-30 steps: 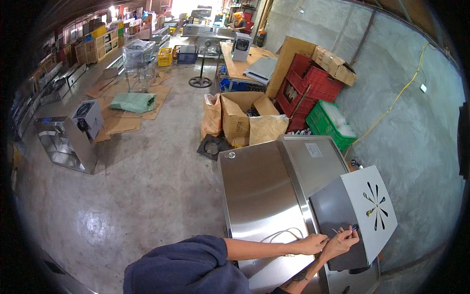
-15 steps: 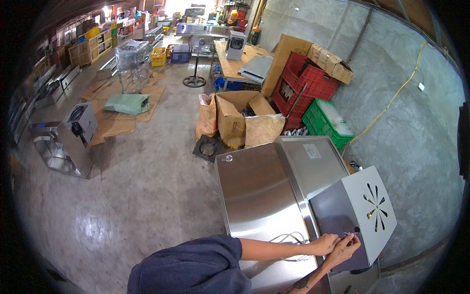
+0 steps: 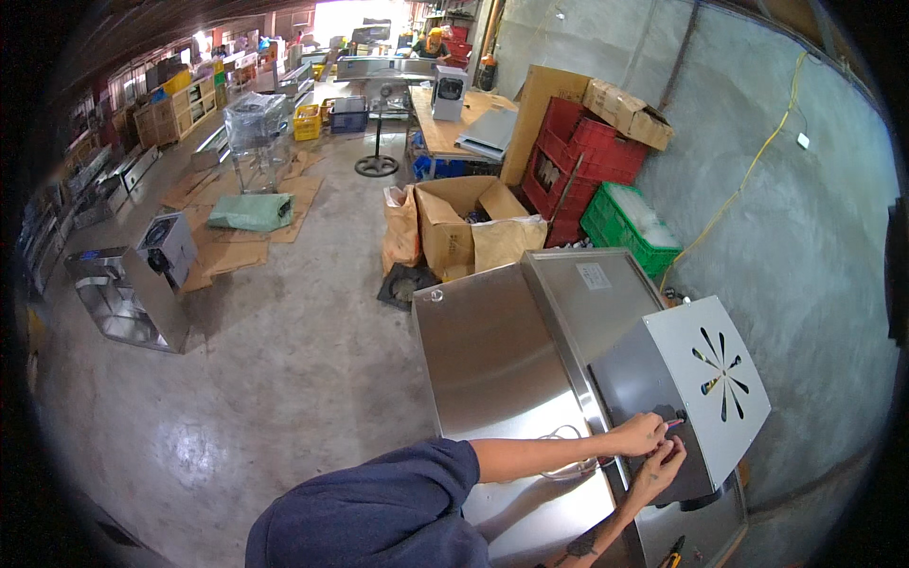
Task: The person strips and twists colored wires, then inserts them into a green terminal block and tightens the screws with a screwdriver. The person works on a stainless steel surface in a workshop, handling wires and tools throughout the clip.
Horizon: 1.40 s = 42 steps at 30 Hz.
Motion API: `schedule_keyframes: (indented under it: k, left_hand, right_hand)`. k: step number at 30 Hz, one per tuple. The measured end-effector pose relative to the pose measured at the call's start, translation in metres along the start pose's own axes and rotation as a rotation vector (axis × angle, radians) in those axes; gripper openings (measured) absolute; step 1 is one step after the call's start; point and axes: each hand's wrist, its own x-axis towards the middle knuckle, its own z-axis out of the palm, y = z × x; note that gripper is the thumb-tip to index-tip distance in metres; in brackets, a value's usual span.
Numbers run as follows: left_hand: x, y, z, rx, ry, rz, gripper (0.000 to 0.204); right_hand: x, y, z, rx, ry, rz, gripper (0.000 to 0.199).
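A stainless steel machine [image 3: 492,360] stands in front of me, with a grey hinged panel [image 3: 705,379] bearing fan-shaped vent slots tilted up at its right end. My left hand [image 3: 639,434] reaches across from the blue sleeve [image 3: 379,511] and pinches a small dark fitting [image 3: 674,417] on the panel's inner face. My right hand [image 3: 663,470] comes up from below, its fingertips against the panel just under that fitting. A thin wire loop [image 3: 559,450] lies on the steel top under my left forearm.
A concrete wall [image 3: 814,237] with a yellow cable runs close on the right. Beyond the machine are open cardboard boxes [image 3: 464,222], red crates [image 3: 587,151] and a green crate [image 3: 630,227]. A smaller steel unit [image 3: 133,293] sits on the concrete floor to the left. A yellow-handled tool [image 3: 670,552] lies near the bottom edge.
Both hands stay at the same spot on the panel, with only small finger shifts around the fitting. The view has tipped slightly.
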Motion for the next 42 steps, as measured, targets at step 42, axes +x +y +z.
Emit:
schedule_keyframes:
  k: [42]
  left_hand:
    - [-0.027,0.060,-0.024,-0.060,-0.022,-0.301,0.043]
  right_hand:
    - [-0.009,-0.037,-0.007,0.012,-0.179,-0.067,0.057]
